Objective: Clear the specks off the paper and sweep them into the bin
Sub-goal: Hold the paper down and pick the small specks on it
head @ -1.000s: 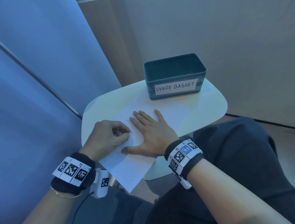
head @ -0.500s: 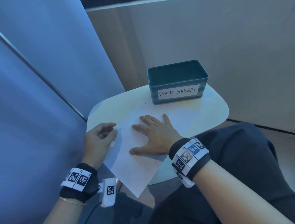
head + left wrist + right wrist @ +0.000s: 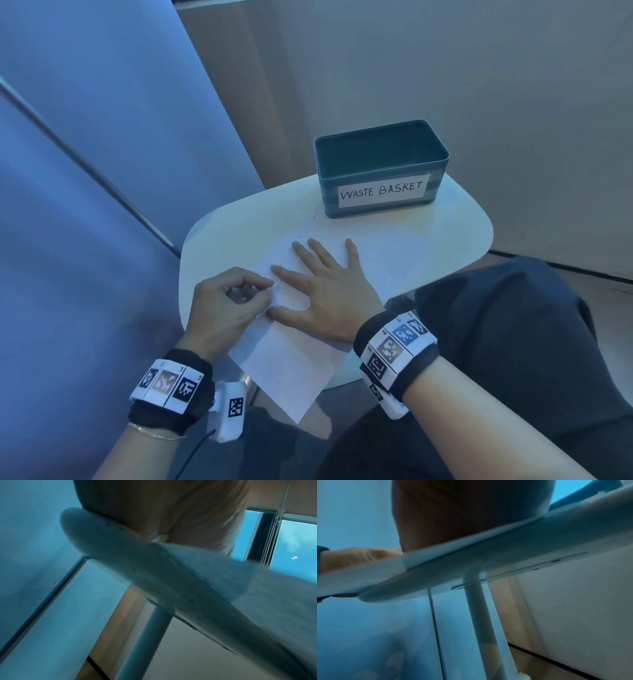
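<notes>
- Right hand (image 3: 330, 291): lies flat on the sheet of paper (image 3: 291, 370) with fingers straight and spread, grasping nothing.
- Left hand (image 3: 227, 305): rests at the left edge of the sheet, fingers curled with thumb and forefinger drawn together just beside the right thumb; whether they pinch anything cannot be told.
- Paper: white, lies askew on the round white table (image 3: 226, 233), its near corner overhanging the table edge.
- Specks (image 3: 281, 266): small dark dots scattered on the paper by the right forefinger, with a few on the table towards the bin.
- Bin (image 3: 380, 168): dark green box labelled "WASTE BASKET", standing at the far side of the table, apart from both hands.
- Wrist views: blurred; they show the table's underside and its post (image 3: 479, 615).
</notes>
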